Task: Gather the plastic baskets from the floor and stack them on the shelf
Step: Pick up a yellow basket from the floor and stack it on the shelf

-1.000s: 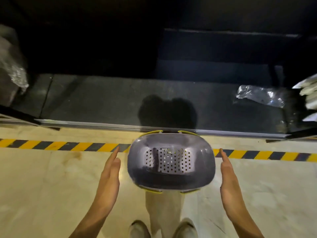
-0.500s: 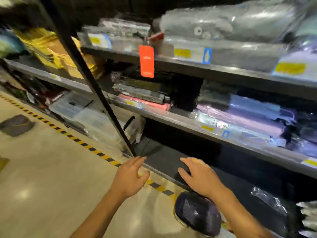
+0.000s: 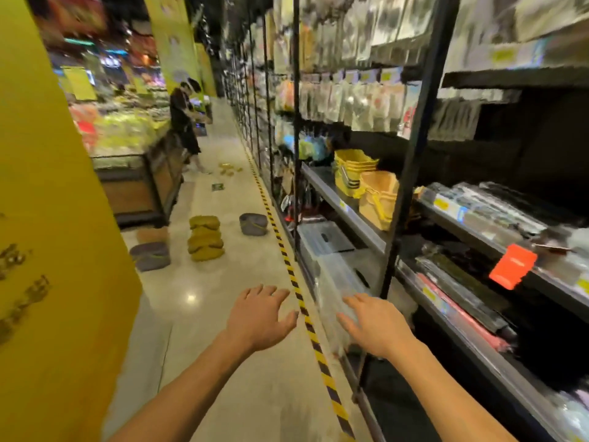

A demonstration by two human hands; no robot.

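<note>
So the big black shelving rack (image 3: 411, 161) is running down the whole right side, near to far, and it's packed with bagged goods too blurry to read; a huge yellow pillar (image 3: 47, 218) is filling the near left; the pale floor (image 3: 229, 393) is stretching away between them, with striped tape (image 3: 306, 317) in yellow and black running along the foot of the rack; further off on the left a wooden produce stand (image 3: 137, 186) is sitting, and a person in dark clothes (image 3: 185, 122) is standing at its far end.

Basket-wise: two stacks of yellow baskets (image 3: 366, 186) are sitting on a middle shelf of the rack, just left of the upright post; the rest are lying on the floor in the middle distance; an olive stack (image 3: 205, 239) is sitting mid-aisle, a grey basket (image 3: 253, 223) is sitting to its right, just beside the tape, and a purple-grey basket (image 3: 149, 255) is lying to its left near the pillar with a brownish one (image 3: 153, 235) just behind it.

Up close, the left hand (image 3: 259, 317) is hovering over the floor and the right hand (image 3: 371, 323) over the rack's edge; both are reaching forward palm-down with fingers spread and relaxed, grasping nothing; an orange tag (image 3: 512, 266) is hanging off a shelf on the right.
</note>
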